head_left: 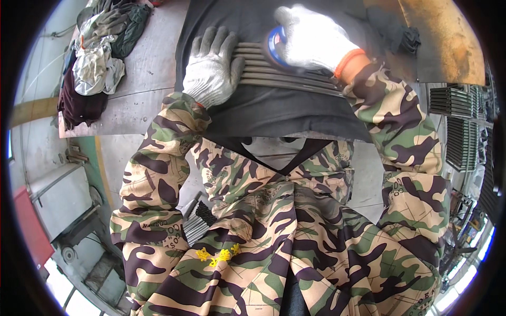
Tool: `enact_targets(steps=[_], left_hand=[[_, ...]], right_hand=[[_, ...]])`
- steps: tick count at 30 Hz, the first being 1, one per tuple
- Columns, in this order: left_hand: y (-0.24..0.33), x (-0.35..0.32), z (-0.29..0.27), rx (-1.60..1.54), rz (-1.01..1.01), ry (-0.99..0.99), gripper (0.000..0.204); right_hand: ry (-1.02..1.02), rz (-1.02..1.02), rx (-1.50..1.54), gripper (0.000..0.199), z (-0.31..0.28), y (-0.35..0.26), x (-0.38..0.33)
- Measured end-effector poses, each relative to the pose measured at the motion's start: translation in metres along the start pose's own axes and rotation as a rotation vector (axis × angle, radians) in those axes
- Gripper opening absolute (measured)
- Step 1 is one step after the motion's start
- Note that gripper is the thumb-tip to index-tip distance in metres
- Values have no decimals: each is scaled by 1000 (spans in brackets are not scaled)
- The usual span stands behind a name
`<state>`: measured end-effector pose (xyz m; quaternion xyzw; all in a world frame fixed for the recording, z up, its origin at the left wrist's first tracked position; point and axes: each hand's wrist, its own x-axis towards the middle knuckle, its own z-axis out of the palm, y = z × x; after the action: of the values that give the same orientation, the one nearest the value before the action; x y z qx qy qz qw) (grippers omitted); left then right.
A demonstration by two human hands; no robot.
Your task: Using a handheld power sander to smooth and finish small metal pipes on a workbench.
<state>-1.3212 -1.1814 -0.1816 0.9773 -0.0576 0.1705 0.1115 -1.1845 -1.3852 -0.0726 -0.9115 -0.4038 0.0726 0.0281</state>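
Several thin grey metal rods (255, 69) lie side by side on a black cloth (295, 113). My left hand (212, 66), in a white knit glove with grey fingers, lies flat over their left ends, fingers stretched out. Above the rods' right part, my right hand (311, 39) wears a similar glove with an orange cuff. It grips a round blue-rimmed thing (275, 46), whose kind I cannot make out and whose right side the glove hides. The blue rim is over the rods; whether it touches them cannot be told.
A heap of rags and gloves (103, 58) sits at the table's far left. Crumpled dark cloth (408, 39) lies right of my right hand, beside a rust-stained tan panel (448, 37). Stacked dark metal parts (458, 100) stand at right. Below left is a bundle of metal pieces (197, 224).
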Motion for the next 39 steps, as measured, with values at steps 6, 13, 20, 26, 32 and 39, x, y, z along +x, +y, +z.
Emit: enact_targets(steps=[6,13,20,26,32,39], left_hand=[[-4,18,3,17,-49,-39,56],[-1,17,5,4,-23,-15,57],[-2,14,6,58,-62,-7,58],[-5,22,7,29,-35,2,55],[-5,34,7,38,-39,1,55],[-8,34,12,33,-12,55,56]], right_hand=[[-8,-4,-37,42,6,18,-27],[-12,15,-8,38,0,-7,0],[97,-89,-14,38,13,-9,-3],[48,-29,-33,37,12,7,2],[-6,84,-37,41,-7,24,-9],[-2,2,3,42,3,8,-17]])
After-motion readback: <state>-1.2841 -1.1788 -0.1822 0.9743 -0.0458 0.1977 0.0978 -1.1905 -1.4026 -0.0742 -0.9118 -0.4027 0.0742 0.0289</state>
